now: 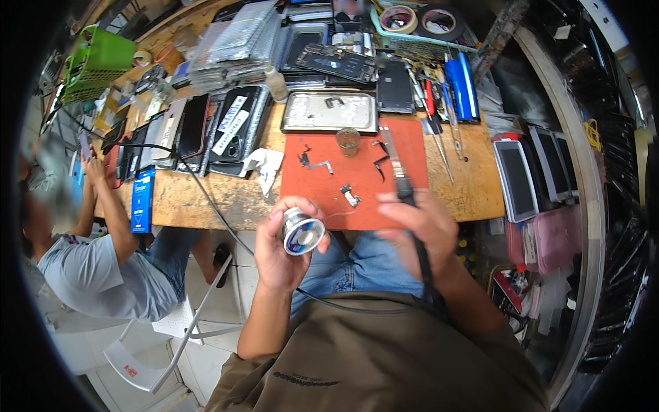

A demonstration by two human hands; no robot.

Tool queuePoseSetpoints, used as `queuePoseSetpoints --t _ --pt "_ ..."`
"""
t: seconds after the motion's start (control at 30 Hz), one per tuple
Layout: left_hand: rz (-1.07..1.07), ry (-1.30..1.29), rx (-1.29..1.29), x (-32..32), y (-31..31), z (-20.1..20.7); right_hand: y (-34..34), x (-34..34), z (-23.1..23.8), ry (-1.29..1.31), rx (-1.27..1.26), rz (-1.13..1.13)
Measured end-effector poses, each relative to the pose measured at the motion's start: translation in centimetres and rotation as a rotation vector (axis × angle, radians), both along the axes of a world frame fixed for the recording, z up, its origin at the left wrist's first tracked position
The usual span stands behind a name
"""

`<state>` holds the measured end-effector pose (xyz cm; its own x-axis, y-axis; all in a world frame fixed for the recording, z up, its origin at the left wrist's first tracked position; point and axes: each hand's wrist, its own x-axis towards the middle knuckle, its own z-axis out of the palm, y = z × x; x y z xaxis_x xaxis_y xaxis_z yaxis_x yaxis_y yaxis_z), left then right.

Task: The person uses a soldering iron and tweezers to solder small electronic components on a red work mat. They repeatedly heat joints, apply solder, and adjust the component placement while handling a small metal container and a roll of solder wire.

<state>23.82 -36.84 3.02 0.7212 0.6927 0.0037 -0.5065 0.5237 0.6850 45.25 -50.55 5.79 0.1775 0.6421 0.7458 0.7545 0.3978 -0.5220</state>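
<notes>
**A:** Solder spool point(303, 232) first: on my feed it sits in my left hand point(280, 247), fingers curled round its rim, held up in front of the near table point(206, 199) edge, above my knees.

**B:** And the other hand?

**A:** My right hand point(420, 230) is closed round the dark handle of a soldering iron point(398, 175), tip pointing away over the red mat point(357, 172). Its cable runs back down along my forearm. A thin strand seems to run from the spool toward the mat (too fine for me to be sure).

**B:** What lies on the mat?

**A:** Small dark parts and brackets, scattered, plus a small round pot point(348, 140) near the far edge. Just beyond it is a silver phone frame point(329, 112), lying flat.

**B:** Further out?

**A:** Left of the mat, a white crumpled tissue point(264, 167), then a row of phones point(199, 127) side by side. Right of it, screwdrivers and tweezers point(432, 110) beside a blue case point(461, 89). At the far side, tape rolls point(419, 20) in a pale basket, and a green basket point(96, 62) far left. Another person point(96, 254) sits at the left, both hands on a phone.
</notes>
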Motion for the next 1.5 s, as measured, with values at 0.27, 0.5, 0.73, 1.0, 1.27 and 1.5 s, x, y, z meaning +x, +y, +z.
queuePoseSetpoints --t 0.27,0.5,0.73,1.0,1.27,1.5 --pt "-0.001 0.067 0.058 -0.1 -2.9 -0.5 0.2 -2.7 -2.2 0.299 -0.173 0.116" --pt "0.05 0.283 0.301 0.0 -3.5 -0.9 -1.2 -1.6 -2.6 0.414 -0.287 0.065" --pt "0.026 0.352 0.495 0.3 -2.9 -0.2 0.0 -1.7 -3.0 0.303 -0.215 0.06" --pt "0.179 0.5 0.44 2.1 -3.7 1.2 0.5 -1.4 -3.7 0.383 -0.133 0.081" --pt "0.18 0.788 1.079 2.0 -2.2 2.3 1.6 -1.3 -3.8 0.286 -0.142 0.145" --pt "0.459 0.98 1.361 3.1 -1.3 1.4 0.7 0.8 -2.1 0.14 -0.175 0.191"
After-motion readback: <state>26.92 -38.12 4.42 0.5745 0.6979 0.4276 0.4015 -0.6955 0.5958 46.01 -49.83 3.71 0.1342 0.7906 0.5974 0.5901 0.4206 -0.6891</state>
